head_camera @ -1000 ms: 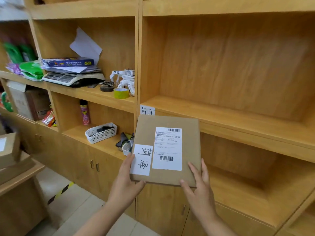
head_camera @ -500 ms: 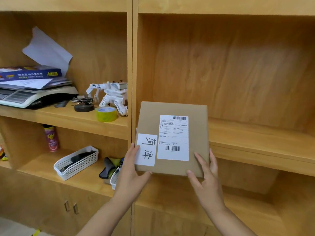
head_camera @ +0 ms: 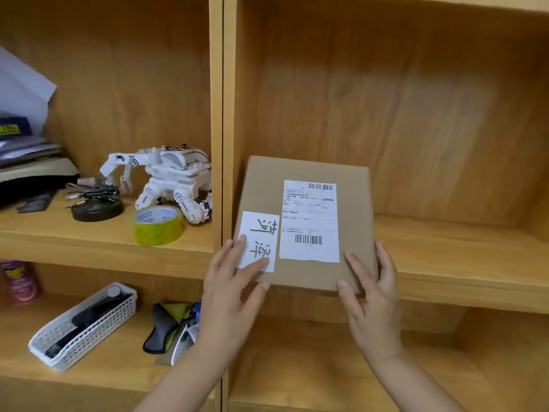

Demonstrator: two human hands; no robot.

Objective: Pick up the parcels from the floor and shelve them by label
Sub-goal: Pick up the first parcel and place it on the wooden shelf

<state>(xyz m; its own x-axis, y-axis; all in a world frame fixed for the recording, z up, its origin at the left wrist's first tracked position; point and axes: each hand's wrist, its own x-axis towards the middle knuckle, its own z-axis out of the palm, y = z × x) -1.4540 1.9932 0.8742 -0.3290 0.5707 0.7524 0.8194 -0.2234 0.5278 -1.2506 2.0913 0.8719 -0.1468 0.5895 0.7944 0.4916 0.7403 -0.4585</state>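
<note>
The shelf (head_camera: 463, 257) in the right bay is bare wood and receives the parcel (head_camera: 309, 224). The parcel is laid flat at the shelf's left end, just beside the divider (head_camera: 222, 144), with its near edge overhanging the front lip; a final push is judged outstanding. Labels are kept face up so the handwritten tag (head_camera: 261, 240) can be checked. The left hand (head_camera: 228, 295) is spread, fingers pressed on the tag corner. The right hand (head_camera: 371, 295) is clamped on the near right corner. Compared with half a second ago, the parcel is set deeper and flatter, and the view is closer.
</note>
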